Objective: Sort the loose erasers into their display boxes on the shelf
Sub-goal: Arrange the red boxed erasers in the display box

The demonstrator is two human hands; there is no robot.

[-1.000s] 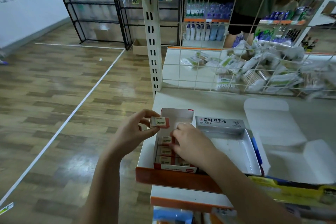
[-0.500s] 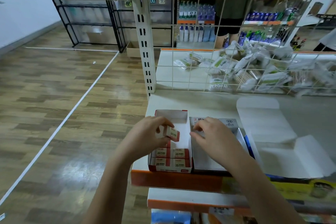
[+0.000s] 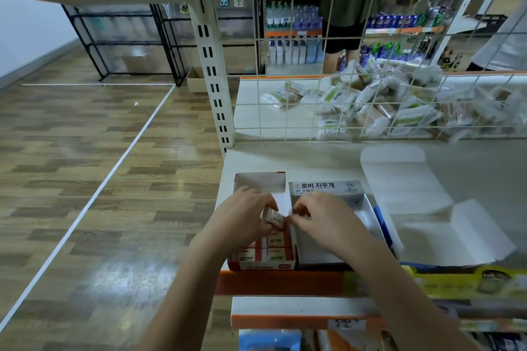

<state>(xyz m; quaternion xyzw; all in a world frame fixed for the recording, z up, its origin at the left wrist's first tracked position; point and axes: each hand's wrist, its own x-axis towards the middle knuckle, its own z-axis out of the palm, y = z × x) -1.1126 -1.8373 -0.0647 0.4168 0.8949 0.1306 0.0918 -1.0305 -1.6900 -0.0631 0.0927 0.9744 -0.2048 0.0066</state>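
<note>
The left hand [image 3: 242,215] holds a loose eraser [image 3: 274,218] in curled fingers [image 3: 268,202], tilted, just above the red box [image 3: 263,263] on the shelf [image 3: 299,161]. The eraser sits at the fingertips, over the middle of that box, above the packed erasers [image 3: 275,248] marked 2B that fill its near end; the far end of the box shows bare white bottom. The right hand [image 3: 322,221] reaches in from the other side, its fingers [image 3: 299,209] bent and its fingertips touching or almost touching the eraser's right end over the wall between the two boxes; whether they pinch it I cannot tell. The grey box [image 3: 368,216] stands touching the red one on its right, with a printed flap standing up at its back. Further right on the shelf lies a flattened white carton [image 3: 422,208]. Behind a wire grid [image 3: 336,105] lie heaped packets [image 3: 370,105].
</note>
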